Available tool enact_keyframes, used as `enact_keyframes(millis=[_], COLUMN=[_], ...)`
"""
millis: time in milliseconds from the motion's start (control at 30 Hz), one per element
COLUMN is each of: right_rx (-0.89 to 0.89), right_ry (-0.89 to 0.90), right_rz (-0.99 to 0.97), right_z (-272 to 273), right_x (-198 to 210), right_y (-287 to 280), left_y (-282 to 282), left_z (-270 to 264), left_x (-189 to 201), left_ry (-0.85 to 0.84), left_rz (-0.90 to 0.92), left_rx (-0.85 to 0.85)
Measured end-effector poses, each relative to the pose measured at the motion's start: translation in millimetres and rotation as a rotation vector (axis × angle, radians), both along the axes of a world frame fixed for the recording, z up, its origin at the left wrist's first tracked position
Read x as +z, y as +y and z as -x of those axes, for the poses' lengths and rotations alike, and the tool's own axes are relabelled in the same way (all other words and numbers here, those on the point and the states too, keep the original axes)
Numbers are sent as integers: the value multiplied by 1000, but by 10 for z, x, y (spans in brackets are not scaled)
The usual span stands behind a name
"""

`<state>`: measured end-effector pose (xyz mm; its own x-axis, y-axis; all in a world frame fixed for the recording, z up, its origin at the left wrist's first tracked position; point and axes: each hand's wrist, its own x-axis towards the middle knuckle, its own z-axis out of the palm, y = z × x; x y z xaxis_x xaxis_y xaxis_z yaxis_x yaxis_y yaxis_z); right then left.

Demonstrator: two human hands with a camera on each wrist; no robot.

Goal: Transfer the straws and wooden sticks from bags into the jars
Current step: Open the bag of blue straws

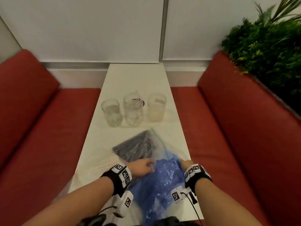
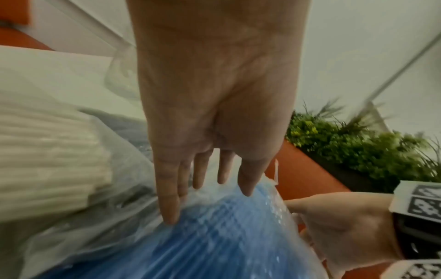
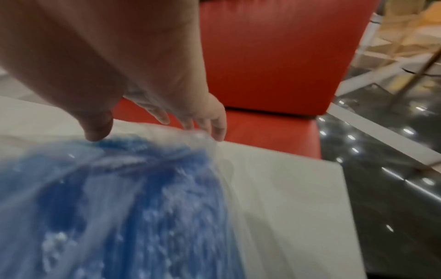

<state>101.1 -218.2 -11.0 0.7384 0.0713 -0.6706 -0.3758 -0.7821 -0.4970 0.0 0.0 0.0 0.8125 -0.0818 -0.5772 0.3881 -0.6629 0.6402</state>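
A clear zip bag of blue straws [image 1: 162, 180] lies on the near end of the white table [image 1: 136, 79]. My left hand [image 1: 144, 165] rests on its left top edge with straight fingers [image 2: 169, 207] touching the plastic. My right hand [image 1: 185, 163] holds the bag's right top corner, thumb [image 3: 97, 130] on top and fingers [image 3: 214, 128] past the edge. Behind it lies a bag of black straws [image 1: 136, 147]. To the left lies a bag of white sticks [image 2: 47, 160]. Three clear jars [image 1: 133, 110] stand in a row at mid-table, holding no straws or sticks.
Red bench seats [image 1: 40, 128] flank the table on both sides [image 1: 236, 128]. A green plant [image 1: 268, 46] rises behind the right bench. A white wall closes the far end. Bare table top stretches beyond the jars.
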Motion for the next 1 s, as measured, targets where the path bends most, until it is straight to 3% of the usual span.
enact_keyframes(millis=[100, 200, 300, 433, 500, 567, 667, 767, 867, 1000], right_rx=[-110, -123, 32, 331, 466, 559, 583, 412, 267, 295], right_ry=[65, 3, -52, -160, -154, -122, -117, -117, -217, -564], right_rz=[-56, -96, -217, -521, -659, -765, -894, -1050, -1081, -899], right_z=[33, -159, -455, -691, -691, -654, -613, -608, -642, -680], right_x=[-68, 70, 502, 1362, 1828, 2189, 2541, 2739, 2797, 2768], right_y=[-53, 5, 87, 165, 190, 213, 261, 349, 463, 585], left_y=[-87, -15, 151, 435, 557, 611, 679, 726, 812, 943], left_z=[25, -25, -191, -496, -619, -664, -728, -767, -725, -632], left_x=[-51, 37, 286, 810, 1095, 1406, 1756, 2038, 2210, 2285], left_ry=[17, 34, 85, 132, 10, -121, -438, -687, -816, -917], left_rz=[-31, -71, -108, -53, 61, 340, 629, 763, 854, 880], left_rx=[-39, -77, -139, -28, 97, 263, 419, 538, 577, 625])
